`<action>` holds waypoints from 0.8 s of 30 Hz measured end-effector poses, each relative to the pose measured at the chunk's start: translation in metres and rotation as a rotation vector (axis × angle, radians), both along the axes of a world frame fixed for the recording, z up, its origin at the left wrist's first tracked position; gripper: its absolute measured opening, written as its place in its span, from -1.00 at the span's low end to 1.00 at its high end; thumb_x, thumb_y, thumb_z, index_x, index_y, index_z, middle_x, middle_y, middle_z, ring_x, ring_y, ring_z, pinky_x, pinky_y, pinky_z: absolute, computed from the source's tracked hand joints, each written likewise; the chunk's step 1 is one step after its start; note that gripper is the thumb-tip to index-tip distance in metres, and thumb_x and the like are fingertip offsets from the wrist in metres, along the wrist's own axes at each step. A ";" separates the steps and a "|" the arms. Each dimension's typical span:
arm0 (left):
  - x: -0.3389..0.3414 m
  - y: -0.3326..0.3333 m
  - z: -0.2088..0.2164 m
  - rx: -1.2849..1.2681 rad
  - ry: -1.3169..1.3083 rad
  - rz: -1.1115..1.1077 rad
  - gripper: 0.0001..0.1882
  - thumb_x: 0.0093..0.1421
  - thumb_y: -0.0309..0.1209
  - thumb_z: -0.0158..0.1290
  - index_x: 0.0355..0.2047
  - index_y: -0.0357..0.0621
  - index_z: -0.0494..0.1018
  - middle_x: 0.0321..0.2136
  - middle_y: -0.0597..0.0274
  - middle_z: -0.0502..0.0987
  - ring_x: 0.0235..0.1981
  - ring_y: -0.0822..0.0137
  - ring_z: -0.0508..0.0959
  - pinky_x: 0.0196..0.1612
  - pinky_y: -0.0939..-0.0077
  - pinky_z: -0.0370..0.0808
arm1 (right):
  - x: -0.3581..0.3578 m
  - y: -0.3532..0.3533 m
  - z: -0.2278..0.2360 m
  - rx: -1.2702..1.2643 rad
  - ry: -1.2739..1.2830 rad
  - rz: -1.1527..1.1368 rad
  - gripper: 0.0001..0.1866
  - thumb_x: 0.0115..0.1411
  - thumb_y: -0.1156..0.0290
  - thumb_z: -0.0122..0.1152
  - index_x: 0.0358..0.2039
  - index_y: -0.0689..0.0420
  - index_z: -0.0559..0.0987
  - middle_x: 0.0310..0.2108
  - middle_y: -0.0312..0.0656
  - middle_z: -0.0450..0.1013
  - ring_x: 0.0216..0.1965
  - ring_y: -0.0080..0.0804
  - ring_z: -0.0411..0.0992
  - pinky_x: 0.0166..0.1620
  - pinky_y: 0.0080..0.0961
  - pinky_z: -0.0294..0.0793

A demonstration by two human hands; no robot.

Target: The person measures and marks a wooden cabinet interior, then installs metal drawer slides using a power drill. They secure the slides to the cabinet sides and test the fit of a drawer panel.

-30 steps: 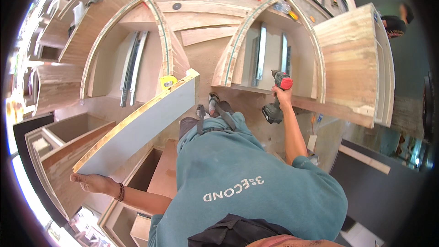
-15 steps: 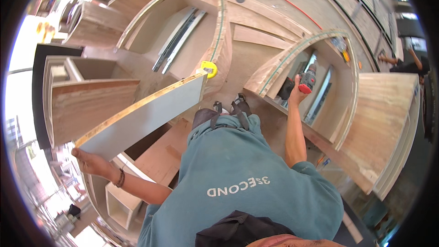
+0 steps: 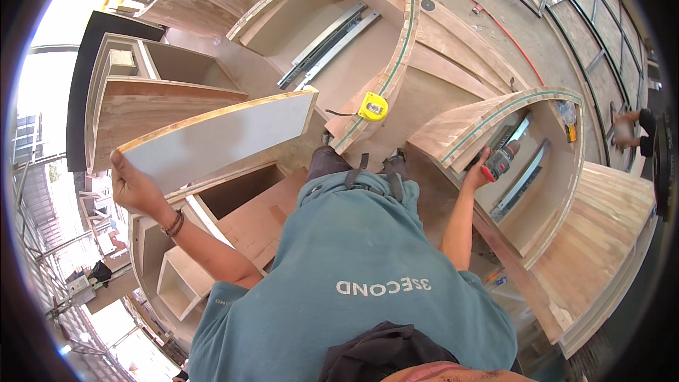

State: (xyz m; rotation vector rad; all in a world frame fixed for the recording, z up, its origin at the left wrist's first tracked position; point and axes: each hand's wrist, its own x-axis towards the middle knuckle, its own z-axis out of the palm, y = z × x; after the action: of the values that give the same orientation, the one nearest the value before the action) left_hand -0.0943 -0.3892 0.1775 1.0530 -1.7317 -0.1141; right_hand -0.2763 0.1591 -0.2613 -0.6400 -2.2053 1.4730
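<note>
My left hand (image 3: 138, 189) is closed on the near end of a long plywood board (image 3: 219, 143), which has a pale face and a raw wooden edge. The board slants up and to the right in front of me. A cordless drill (image 3: 499, 163), black and grey with red, is in my right hand (image 3: 477, 174). It hangs over the open side of a curved wooden cabinet (image 3: 488, 122) with metal drawer slides (image 3: 522, 180) inside. A yellow tape measure (image 3: 373, 107) rests on the rim of a second curved cabinet (image 3: 404, 49).
More drawer slides (image 3: 331, 44) lie inside the left curved cabinet. Box-shaped wooden units (image 3: 166, 117) stand to the left, and another wooden unit (image 3: 587, 233) is at the right. A red cable (image 3: 506, 35) crosses the floor. Another person's hand (image 3: 625, 131) shows at the far right.
My view has turned, so the cabinets sit farther right and lower in it. Both hands still hold the board and the drill; the board's far end no longer overlaps the tape measure.
</note>
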 end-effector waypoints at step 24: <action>-0.301 -0.172 -0.092 0.535 -0.193 -1.241 -0.48 0.30 0.03 0.14 -0.49 -0.24 0.58 -0.73 0.27 0.25 -0.62 0.51 0.26 -0.52 0.50 0.27 | 0.052 -0.397 0.296 0.295 -0.203 0.652 -0.45 0.19 0.02 0.35 -0.01 0.22 0.58 -0.14 0.09 0.57 -0.08 0.01 0.55 -0.03 -0.24 0.49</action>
State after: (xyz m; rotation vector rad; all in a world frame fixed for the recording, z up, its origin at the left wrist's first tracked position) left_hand -0.3958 -0.5616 0.0857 0.1706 -2.3661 -1.3341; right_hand -0.2240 -0.2378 0.0348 0.0488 -2.8897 1.3419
